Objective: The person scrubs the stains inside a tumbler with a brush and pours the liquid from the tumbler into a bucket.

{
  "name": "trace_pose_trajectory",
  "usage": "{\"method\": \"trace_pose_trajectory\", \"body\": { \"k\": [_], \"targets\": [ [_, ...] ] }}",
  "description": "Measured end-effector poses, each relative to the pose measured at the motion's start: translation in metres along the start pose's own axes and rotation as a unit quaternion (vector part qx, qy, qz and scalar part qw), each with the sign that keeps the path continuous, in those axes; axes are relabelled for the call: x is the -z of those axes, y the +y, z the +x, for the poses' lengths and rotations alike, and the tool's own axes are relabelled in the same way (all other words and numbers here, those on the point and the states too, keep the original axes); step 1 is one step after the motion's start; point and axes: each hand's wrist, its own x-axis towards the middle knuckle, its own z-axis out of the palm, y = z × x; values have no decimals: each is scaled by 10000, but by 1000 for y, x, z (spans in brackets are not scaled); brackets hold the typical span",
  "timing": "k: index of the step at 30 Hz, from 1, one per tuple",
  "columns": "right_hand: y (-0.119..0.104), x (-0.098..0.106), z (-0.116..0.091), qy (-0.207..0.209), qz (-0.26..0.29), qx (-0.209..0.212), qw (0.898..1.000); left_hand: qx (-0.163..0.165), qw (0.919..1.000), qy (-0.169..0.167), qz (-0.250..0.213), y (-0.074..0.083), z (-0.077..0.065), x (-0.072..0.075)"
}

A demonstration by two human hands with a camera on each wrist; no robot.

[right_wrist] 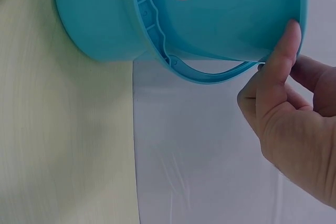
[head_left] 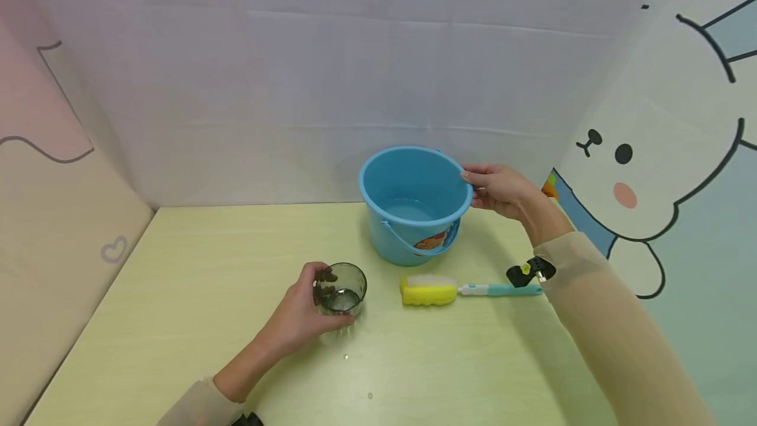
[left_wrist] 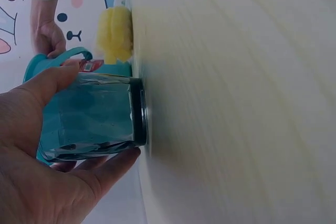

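A dark-tinted clear glass (head_left: 341, 289) stands upright near the middle of the table, held by my left hand (head_left: 301, 311). In the left wrist view the thumb and fingers curl round the sides of the glass (left_wrist: 94, 116), its thick base at the tabletop. Behind it, toward the wall, is a blue plastic bucket (head_left: 390, 235) with a red label and its handle hanging down at the front. My right hand (head_left: 499, 192) pinches the bucket's rim on the right side. The same grip shows in the right wrist view, thumb and fingers at the edge of the bucket (right_wrist: 94, 30).
A yellow sponge brush (head_left: 428, 291) with a white and teal handle lies in front of the bucket, under the right forearm. Small water drops dot the pale wooden table (head_left: 195, 294) near the glass. White cloth (head_left: 254, 84) rises behind, and a cartoon-printed sheet (head_left: 668, 183) hangs on the right.
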Motion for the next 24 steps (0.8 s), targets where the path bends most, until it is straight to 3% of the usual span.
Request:
{"method": "trace_pose_trajectory", "body": {
  "k": [24],
  "targets": [
    [2, 3, 1, 28, -88, -39, 9999, -12, 9998, -60, -179, -2, -3, -2]
  ]
}}
